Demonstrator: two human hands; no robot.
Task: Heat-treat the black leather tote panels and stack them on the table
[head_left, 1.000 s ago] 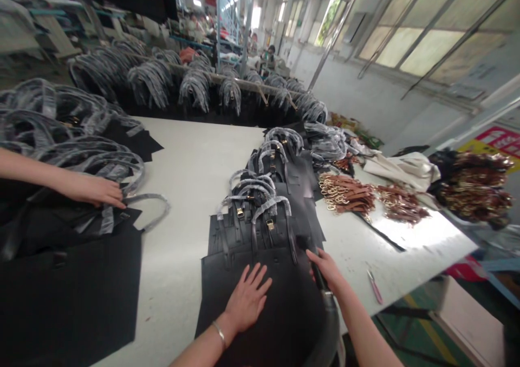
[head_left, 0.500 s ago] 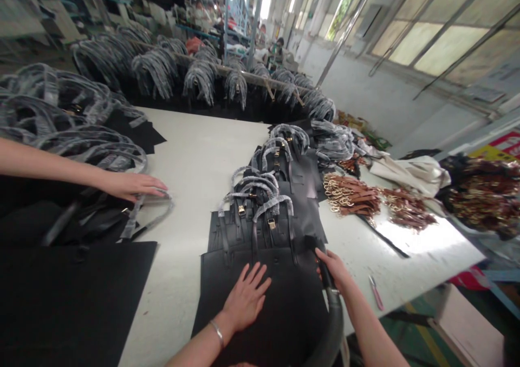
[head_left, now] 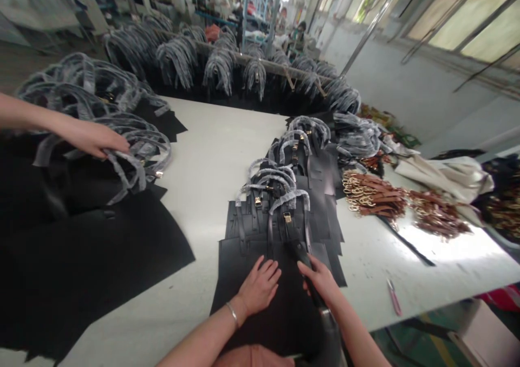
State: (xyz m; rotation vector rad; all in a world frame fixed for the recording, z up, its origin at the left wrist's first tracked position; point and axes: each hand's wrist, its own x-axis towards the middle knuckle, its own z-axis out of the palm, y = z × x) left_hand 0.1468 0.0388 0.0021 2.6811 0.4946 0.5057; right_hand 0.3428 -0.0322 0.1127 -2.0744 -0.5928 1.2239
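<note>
Holding the smooth black leather panel [head_left: 280,321] flat on the white tabletop [head_left: 199,166] with left hand [head_left: 260,288], fingers loosely spread. Gripping black tubular hose tool [head_left: 331,334] in curled right hand [head_left: 323,286], over panel's right side. Judged as working panel's surface; calls for steady pressure and controlled tip. Noted beyond panel: black leather pieces with plastic-wrapped handles [head_left: 239,221].

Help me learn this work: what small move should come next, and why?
Perhaps ease the hose slightly across the black panel: the right hand grips it near the panel's top edge, and the left hand lies flat on the panel.
</note>
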